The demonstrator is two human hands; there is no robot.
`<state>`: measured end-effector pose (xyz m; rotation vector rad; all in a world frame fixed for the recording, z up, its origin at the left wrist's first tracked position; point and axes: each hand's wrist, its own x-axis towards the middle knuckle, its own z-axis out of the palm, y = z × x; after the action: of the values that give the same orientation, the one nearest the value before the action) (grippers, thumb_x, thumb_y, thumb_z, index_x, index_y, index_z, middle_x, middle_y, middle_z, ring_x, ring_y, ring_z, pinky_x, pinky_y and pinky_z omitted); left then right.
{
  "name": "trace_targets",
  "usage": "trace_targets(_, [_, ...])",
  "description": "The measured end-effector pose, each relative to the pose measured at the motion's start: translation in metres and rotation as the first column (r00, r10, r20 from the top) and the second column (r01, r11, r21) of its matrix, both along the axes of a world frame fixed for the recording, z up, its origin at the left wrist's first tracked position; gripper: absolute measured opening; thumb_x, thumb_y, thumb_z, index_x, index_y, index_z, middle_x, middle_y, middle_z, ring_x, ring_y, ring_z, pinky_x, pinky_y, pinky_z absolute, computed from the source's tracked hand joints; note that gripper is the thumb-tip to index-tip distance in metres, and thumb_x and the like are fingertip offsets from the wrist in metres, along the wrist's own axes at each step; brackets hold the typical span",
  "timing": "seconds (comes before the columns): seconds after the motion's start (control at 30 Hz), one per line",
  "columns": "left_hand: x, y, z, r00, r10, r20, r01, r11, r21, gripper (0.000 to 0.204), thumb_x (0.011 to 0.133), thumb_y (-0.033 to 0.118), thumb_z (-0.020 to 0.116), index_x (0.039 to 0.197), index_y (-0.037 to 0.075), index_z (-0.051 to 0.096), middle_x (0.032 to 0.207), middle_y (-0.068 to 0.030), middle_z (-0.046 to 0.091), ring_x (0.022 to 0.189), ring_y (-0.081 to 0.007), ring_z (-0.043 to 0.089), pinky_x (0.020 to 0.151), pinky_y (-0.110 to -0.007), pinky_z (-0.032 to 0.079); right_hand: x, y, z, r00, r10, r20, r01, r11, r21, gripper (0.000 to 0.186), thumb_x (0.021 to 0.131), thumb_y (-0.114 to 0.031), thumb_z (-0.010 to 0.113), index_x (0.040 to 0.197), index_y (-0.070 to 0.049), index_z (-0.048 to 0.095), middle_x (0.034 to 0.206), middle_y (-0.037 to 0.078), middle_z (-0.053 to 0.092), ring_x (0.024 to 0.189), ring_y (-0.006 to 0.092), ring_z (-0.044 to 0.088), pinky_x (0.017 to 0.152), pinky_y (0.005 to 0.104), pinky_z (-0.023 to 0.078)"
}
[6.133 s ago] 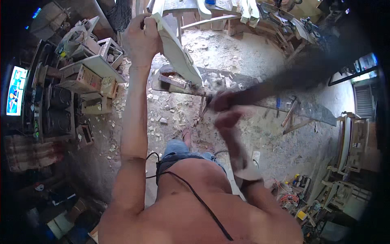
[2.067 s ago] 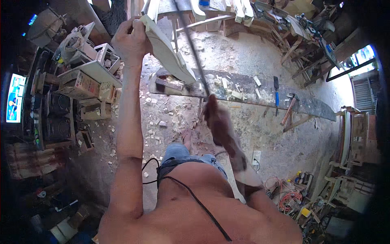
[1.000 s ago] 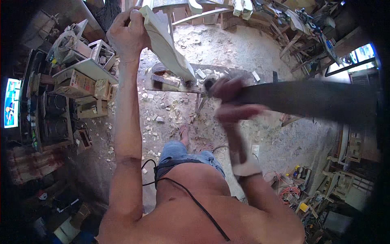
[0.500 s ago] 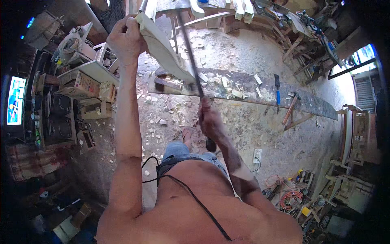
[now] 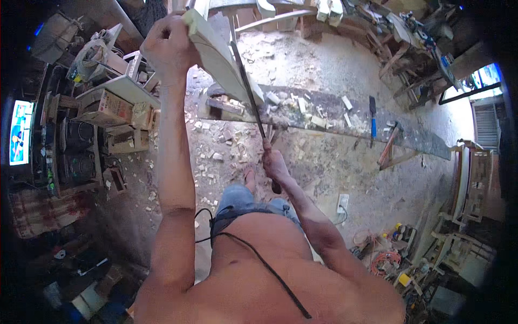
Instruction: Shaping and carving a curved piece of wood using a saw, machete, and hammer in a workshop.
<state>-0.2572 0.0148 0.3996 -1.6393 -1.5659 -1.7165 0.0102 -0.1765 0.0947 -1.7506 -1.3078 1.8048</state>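
My left hand (image 5: 171, 46) is closed round the upper end of a pale, curved wooden piece (image 5: 221, 59), keeping it tilted. Its lower end comes down to the dark bench plank (image 5: 324, 105). In my right hand (image 5: 274, 164) is a machete (image 5: 249, 92), its long, narrow dark blade seen nearly edge-on. The blade runs up along the right side of the wood; whether it touches cannot be made out. A wood block (image 5: 225, 105) lies on the plank near the piece's lower end.
On the plank are wood chips (image 5: 318, 121), a blue-handled chisel-like tool (image 5: 373, 116) and a hammer (image 5: 389, 144). More chips (image 5: 217, 156) litter the floor. Cardboard boxes (image 5: 105, 110) stand at left. An orange cable coil (image 5: 386, 262) lies lower right, near a white socket (image 5: 342, 203).
The machete blade has come down and left, closer along the wooden piece. My right hand has shifted slightly; the left keeps its grip on the wood.
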Motion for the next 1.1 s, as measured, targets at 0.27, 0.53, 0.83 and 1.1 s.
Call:
trace_targets(0.27, [-0.017,0.007,-0.007,0.985,0.0,0.171,0.006,0.999,-0.036,0.027,0.091,0.024,0.059,0.095,0.006,0.08,0.091,-0.014,0.078,0.081,-0.0266,0.076,0.075,-0.035,0.057,0.005,0.019,0.124,0.965,-0.091,-0.247,0.011,0.951,-0.309,0.077,0.098,-0.081,0.035,0.067,-0.012,0.052,0.056,-0.002,0.045,0.044,0.012,0.037,0.043,0.0332,0.029])
trace_targets(0.53, [0.008,0.018,0.006,0.985,0.116,0.127,-0.1,0.987,-0.123,0.035,0.092,0.033,0.06,0.102,0.007,0.081,0.094,-0.0163,0.078,0.086,-0.0236,0.077,0.08,-0.034,0.056,0.009,0.086,0.313,0.667,-0.039,-0.744,0.682,0.436,0.588,0.087,0.094,-0.087,0.019,0.095,-0.008,0.054,0.069,0.004,0.052,0.056,0.0164,0.048,0.054,0.0302,0.042])
trace_targets(0.83, [0.021,0.014,0.01,0.971,-0.033,0.235,0.048,0.997,-0.06,0.031,0.094,0.026,0.06,0.099,0.003,0.08,0.089,-0.015,0.078,0.082,-0.0181,0.075,0.074,-0.031,0.055,0.008,-0.002,-0.006,0.996,0.012,0.09,-0.06,0.835,0.548,0.08,0.104,-0.068,0.036,0.075,0.001,0.064,0.07,0.021,0.06,0.066,0.0366,0.058,0.059,0.0425,0.045])
trace_targets(1.1, [0.004,0.007,-0.004,0.997,-0.073,0.039,0.073,0.997,0.007,0.023,0.092,0.02,0.061,0.096,0.006,0.078,0.084,-0.0123,0.075,0.076,-0.0233,0.074,0.07,-0.033,0.055,0.018,0.02,0.103,0.997,-0.063,-0.053,0.052,0.979,-0.2,0.086,0.099,-0.078,0.038,0.072,0.002,0.057,0.062,0.007,0.055,0.054,0.0234,0.055,0.058,0.0416,0.048])
